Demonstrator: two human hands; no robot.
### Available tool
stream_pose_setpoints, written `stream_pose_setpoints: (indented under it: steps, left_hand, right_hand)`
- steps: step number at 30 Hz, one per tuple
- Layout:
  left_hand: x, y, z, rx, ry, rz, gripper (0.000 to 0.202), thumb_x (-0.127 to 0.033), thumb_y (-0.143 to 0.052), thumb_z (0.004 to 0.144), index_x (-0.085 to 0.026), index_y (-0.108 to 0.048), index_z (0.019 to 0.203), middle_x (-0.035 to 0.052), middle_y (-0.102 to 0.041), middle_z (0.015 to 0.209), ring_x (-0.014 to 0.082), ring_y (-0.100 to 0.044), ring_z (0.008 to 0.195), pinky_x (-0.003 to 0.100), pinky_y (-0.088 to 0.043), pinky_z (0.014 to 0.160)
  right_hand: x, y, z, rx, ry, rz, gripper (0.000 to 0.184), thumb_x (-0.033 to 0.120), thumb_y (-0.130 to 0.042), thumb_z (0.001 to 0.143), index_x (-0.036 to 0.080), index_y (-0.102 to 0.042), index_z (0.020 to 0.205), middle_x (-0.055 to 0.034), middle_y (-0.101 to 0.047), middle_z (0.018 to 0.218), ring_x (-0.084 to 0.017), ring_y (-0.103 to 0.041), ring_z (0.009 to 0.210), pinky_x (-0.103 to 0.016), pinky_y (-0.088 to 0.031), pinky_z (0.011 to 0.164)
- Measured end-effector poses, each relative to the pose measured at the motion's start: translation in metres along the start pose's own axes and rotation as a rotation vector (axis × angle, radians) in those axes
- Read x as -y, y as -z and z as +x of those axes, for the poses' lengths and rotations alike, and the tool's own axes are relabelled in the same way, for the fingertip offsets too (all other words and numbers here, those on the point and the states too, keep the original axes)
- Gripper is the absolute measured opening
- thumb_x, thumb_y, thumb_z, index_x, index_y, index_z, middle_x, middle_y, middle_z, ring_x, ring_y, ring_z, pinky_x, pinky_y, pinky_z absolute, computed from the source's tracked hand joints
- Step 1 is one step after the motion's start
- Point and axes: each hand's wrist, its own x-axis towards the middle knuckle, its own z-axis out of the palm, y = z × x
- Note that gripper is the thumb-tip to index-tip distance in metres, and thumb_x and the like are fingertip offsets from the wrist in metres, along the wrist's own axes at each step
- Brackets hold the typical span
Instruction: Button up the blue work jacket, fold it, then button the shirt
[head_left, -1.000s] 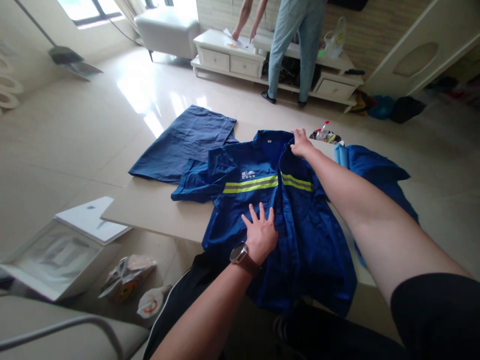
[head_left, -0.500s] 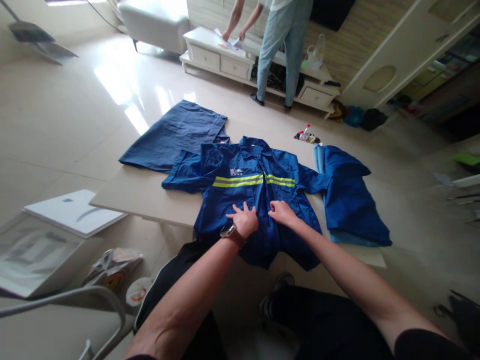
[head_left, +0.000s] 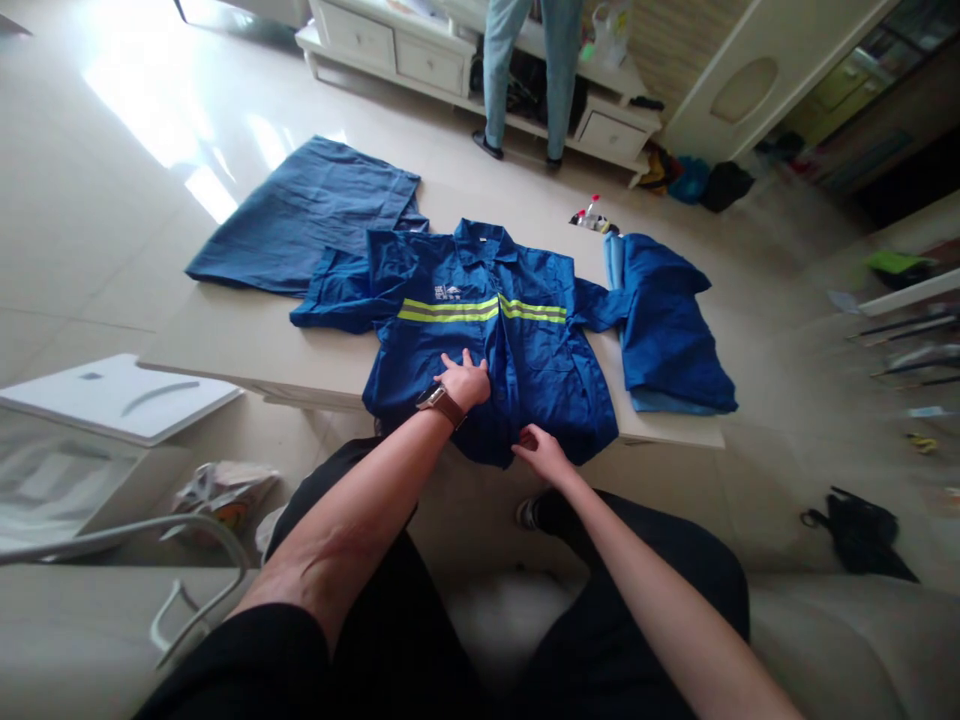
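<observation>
A blue work jacket (head_left: 551, 355) with a collar and a yellow-and-grey reflective stripe lies front side up on the table (head_left: 315, 365). My left hand (head_left: 465, 383), with a watch on the wrist, rests flat on the jacket's front, left of the centre opening, fingers spread. Lower down, at the bottom hem near the opening, my right hand (head_left: 541, 455) pinches the jacket's edge between thumb and fingers. The hem hangs over the table's near edge.
Folded blue cloth (head_left: 315, 215) lies at the table's left, and a folded blue garment (head_left: 667, 330) at its right. A white box (head_left: 120, 400) stands left. Beyond the table, a person in light jeans (head_left: 559, 80) stands at a white cabinet (head_left: 427, 65).
My right hand has moved down the jacket's front opening to the hem. My left hand stays spread on the cloth. The view has tilted downward.
</observation>
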Motion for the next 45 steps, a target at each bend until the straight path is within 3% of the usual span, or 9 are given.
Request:
stream_pose_setpoints:
  steps: [5,11,16,19,26,32,37,42,45]
  left_hand:
    - [-0.007,-0.006,0.0,-0.013,0.034,0.035,0.074,-0.031,-0.053,0.094,-0.033,-0.029,0.164,0.0118,-0.004,0.175,0.0574,-0.009,0.154,0.078,-0.039,0.104]
    - [0.003,-0.013,0.017,0.017,-0.014,0.037,0.079,-0.036,-0.058,0.093,-0.031,-0.027,0.165,0.015,-0.004,0.175,0.0604,-0.008,0.153,0.08,-0.035,0.106]
    - [0.01,-0.016,0.028,0.014,-0.078,0.015,0.079,-0.032,-0.061,0.091,-0.03,-0.031,0.164,0.0165,-0.01,0.174,0.0553,-0.008,0.155,0.084,-0.023,0.109]
    - [0.008,-0.015,0.028,0.026,-0.083,0.014,0.079,-0.03,-0.06,0.091,-0.027,-0.031,0.164,0.0187,-0.012,0.173,0.054,-0.008,0.156,0.087,-0.019,0.109]
    - [0.004,-0.012,0.016,0.026,-0.037,-0.05,0.08,-0.029,-0.059,0.09,-0.03,-0.029,0.165,0.0122,-0.001,0.175,0.0573,-0.001,0.155,0.084,-0.025,0.11]
    - [0.006,-0.019,0.027,0.008,-0.064,-0.045,0.083,-0.037,-0.063,0.089,-0.029,-0.03,0.164,0.0158,-0.01,0.174,0.0567,-0.004,0.155,0.087,-0.02,0.107]
    - [0.007,-0.023,0.037,-0.011,-0.097,-0.005,0.083,-0.04,-0.061,0.088,-0.027,-0.032,0.164,0.0188,-0.017,0.172,0.0572,-0.005,0.155,0.09,-0.011,0.107]
    - [0.007,-0.02,0.031,0.002,-0.082,-0.028,0.086,-0.037,-0.063,0.087,-0.031,-0.027,0.165,0.0157,-0.018,0.173,0.0572,-0.005,0.155,0.089,-0.012,0.108]
    - [0.007,-0.017,0.024,-0.005,-0.084,-0.018,0.085,-0.035,-0.062,0.088,-0.033,-0.026,0.165,0.0138,-0.019,0.173,0.0563,-0.007,0.155,0.088,-0.018,0.107]
  right_hand:
    - [-0.002,-0.034,-0.005,-0.075,-0.095,-0.084,0.023,0.038,-0.064,0.084,0.019,-0.059,0.072,-0.0014,-0.062,0.067,-0.017,-0.059,0.067,-0.026,-0.039,0.061]
    - [0.011,-0.024,-0.03,-0.329,-0.042,-0.53,0.02,0.017,-0.049,0.091,0.018,-0.062,0.075,-0.0109,-0.066,0.092,-0.021,-0.058,0.086,-0.029,-0.035,0.067]
    - [0.022,-0.029,-0.049,-0.115,0.157,-0.847,0.023,0.009,-0.045,0.092,0.022,-0.064,0.088,-0.0126,-0.066,0.102,-0.025,-0.058,0.095,-0.032,-0.041,0.07]
    - [0.026,-0.036,-0.043,-0.013,0.168,-0.743,0.023,0.007,-0.048,0.087,0.022,-0.06,0.099,-0.0108,-0.065,0.103,-0.025,-0.059,0.095,-0.033,-0.046,0.075]
    - [0.046,-0.014,0.012,-0.468,-0.014,-0.241,0.034,0.041,-0.058,0.091,0.02,-0.053,0.117,-0.0128,-0.064,0.112,-0.025,-0.062,0.096,-0.033,-0.049,0.083]
    - [0.084,0.009,0.036,-0.294,-0.119,-0.496,0.012,0.034,-0.06,0.09,0.023,-0.063,0.092,-0.0069,-0.068,0.088,-0.025,-0.062,0.085,-0.031,-0.041,0.072]
    - [0.099,0.018,0.023,-0.396,0.058,-0.712,0.027,0.017,-0.043,0.096,0.022,-0.066,0.109,-0.0115,-0.067,0.111,-0.024,-0.064,0.088,-0.032,-0.04,0.073]
    - [0.092,-0.001,0.01,-0.073,0.234,-0.731,0.028,0.022,-0.05,0.095,0.022,-0.063,0.12,-0.0114,-0.065,0.12,-0.025,-0.066,0.092,-0.032,-0.042,0.071]
    - [0.081,-0.005,0.006,-0.042,0.255,-0.603,0.031,0.026,-0.052,0.095,0.023,-0.061,0.125,-0.009,-0.068,0.118,-0.024,-0.067,0.096,-0.031,-0.045,0.074]
